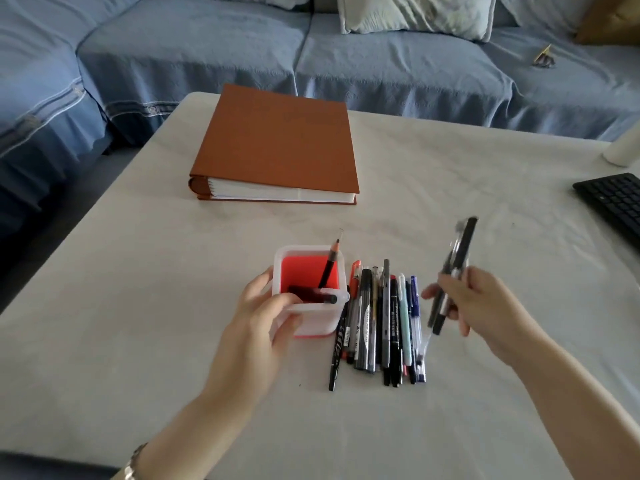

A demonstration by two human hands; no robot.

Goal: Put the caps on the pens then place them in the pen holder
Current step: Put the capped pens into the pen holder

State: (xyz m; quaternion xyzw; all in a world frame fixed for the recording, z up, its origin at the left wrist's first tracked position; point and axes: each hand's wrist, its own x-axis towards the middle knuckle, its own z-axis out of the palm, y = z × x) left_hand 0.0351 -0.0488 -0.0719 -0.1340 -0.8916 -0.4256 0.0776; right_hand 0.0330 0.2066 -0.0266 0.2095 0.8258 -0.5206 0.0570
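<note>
The dark pens (454,268) that my right grip (485,306) clutches look slim and black, too blurred to tell whether they are capped. They tilt above the desk (138,323), just right of the pile (377,323) of loose pens. I should check each cap, then lower them upright into the pen holder (318,322), which my left grip (266,306) clasps beside the pile; a pencil (330,263) leans inside.

Reaches in from the near edge with both forearms bare. Grips the pen holder (313,325) with the left hand (265,315), thumb hooked over the near rim and fingers round the left wall. Clutches a few dark pens (458,252) in the right hand (485,306), held above the bench (166,306), pens tilted up and away and blurred. Wears a metal watch (133,460) on the left wrist.
</note>
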